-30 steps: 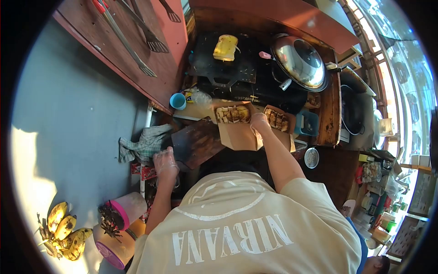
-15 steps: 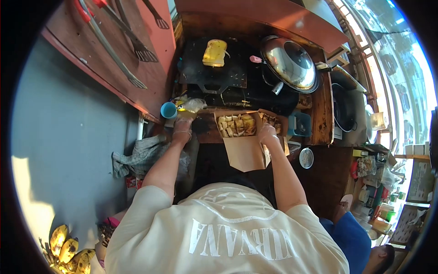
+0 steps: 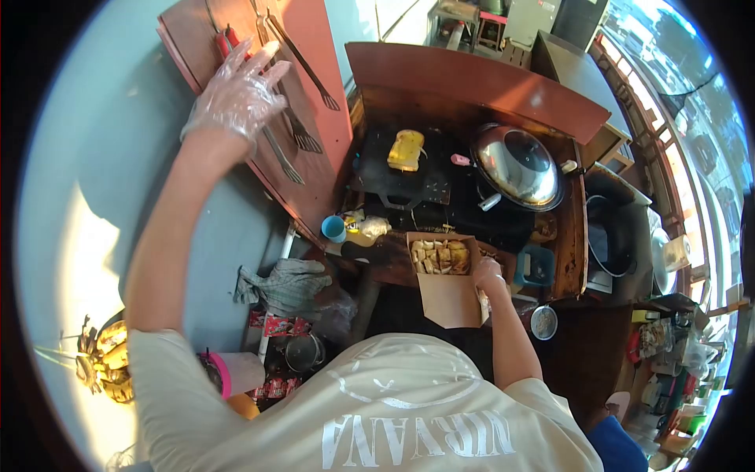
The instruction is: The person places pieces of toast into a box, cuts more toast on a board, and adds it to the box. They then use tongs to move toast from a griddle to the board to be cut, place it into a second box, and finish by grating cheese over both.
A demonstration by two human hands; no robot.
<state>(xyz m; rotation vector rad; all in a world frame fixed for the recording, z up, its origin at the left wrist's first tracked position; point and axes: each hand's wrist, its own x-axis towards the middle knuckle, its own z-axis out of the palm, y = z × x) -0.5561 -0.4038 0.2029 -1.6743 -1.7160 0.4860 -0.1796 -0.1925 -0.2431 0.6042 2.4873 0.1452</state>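
Note:
My left hand (image 3: 236,98), in a clear plastic glove, is raised in front of a wooden board (image 3: 193,39). Its fingers are spread beside the red-handled utensils (image 3: 233,38) hanging there; I see nothing held. Below the fingers hang a slotted turner (image 3: 305,140) and a fork-like tool (image 3: 289,171). My right hand (image 3: 489,275), also gloved, grips the right side of an open cardboard food box (image 3: 450,303). Cut, browned pieces of food (image 3: 440,257) fill the box. More food sits just behind my right hand, mostly hidden.
A slice of bread (image 3: 406,150) lies on the black griddle (image 3: 370,169). Right of it stands a lidded pan (image 3: 517,167). A blue cup (image 3: 333,229) and a plastic bag (image 3: 373,226) are at the counter's left; a blue container (image 3: 535,266) is at right. Bananas (image 3: 114,362) hang lower left.
My left hand has risen from the counter near the blue cup to the hanging utensils. My right hand stays at the food box. The view has shifted, showing more beyond the stove.

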